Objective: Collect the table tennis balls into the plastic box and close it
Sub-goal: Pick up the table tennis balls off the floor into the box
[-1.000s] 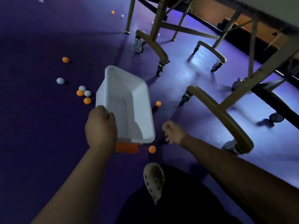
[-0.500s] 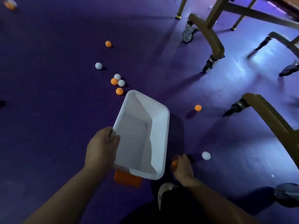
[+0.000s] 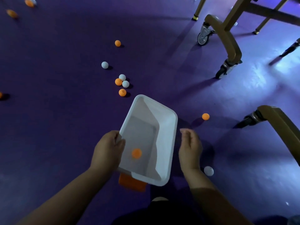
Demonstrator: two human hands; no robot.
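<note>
The white plastic box (image 3: 164, 127) hangs open above a dark purple floor (image 3: 65, 119), lit brighter and bluish toward the far right, where brown table legs on castor wheels (image 3: 227, 46) stand. It is a plain rectangular tub with rounded corners and sloping walls; an orange piece (image 3: 132, 184) shows below its near end, though I cannot tell what it is. Its long axis runs away from the person and leans a little to the right, with the mouth facing up.

The left hand (image 3: 108, 149) has its grip closed over the box's near left rim, thumb inside the wall. Just right of that grip, one orange ball (image 3: 136, 153), slightly blurred, is inside the box. The right hand (image 3: 190, 147) sits beside the right rim, its grip loosely curled and holding nothing.

Beyond the left grip, past the box's far end, a cluster of orange and white balls (image 3: 122, 82) lies on the floor. Another orange ball (image 3: 205, 116) lies beyond the right grip, and a white ball (image 3: 208, 171) lies just by the right wrist. More balls are scattered at the far left.
</note>
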